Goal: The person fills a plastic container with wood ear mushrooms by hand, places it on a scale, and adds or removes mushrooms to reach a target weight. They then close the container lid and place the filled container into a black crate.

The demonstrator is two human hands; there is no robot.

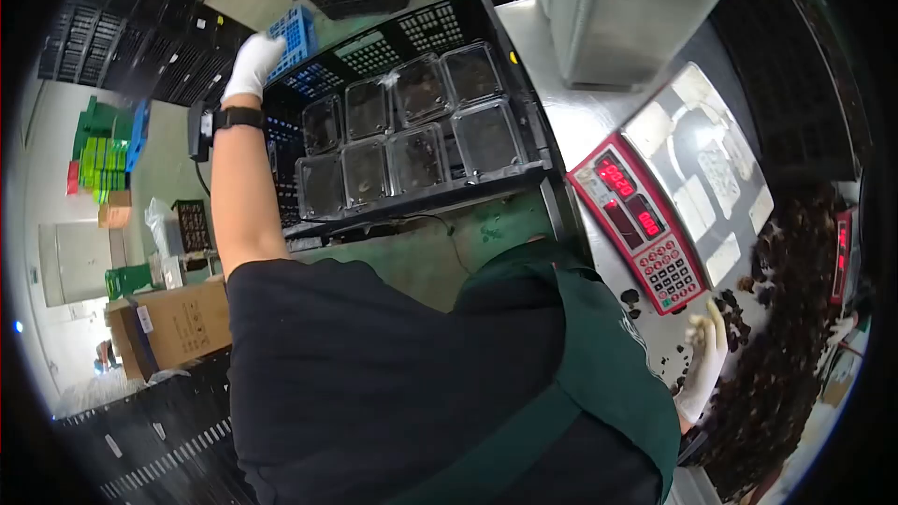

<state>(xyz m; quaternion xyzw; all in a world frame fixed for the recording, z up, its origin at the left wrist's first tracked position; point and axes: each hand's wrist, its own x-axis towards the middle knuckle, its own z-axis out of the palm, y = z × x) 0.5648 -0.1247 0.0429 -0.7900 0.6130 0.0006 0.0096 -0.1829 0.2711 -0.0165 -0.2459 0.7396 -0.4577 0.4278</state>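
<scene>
At the crate's (430,28) far corner, laid left hand (253,61), fingers stretched flat, clasping nothing. Beside the scale (645,234), set right hand (703,365) against the pile (776,355) on the worktop (561,122); could not tell its grip. Probably best done keeping crate steady, 8 tubs (418,157) level.

Probably a produce packing room: digital scale (645,224), stacked black crates (140,47), clear punnets (412,131).

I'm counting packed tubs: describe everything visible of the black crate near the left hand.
The black crate is slotted plastic and stands beside the steel table. It holds eight clear tubs in two rows of four, each with dark contents. The white-gloved left hand is at its far corner; contact is unclear.
</scene>
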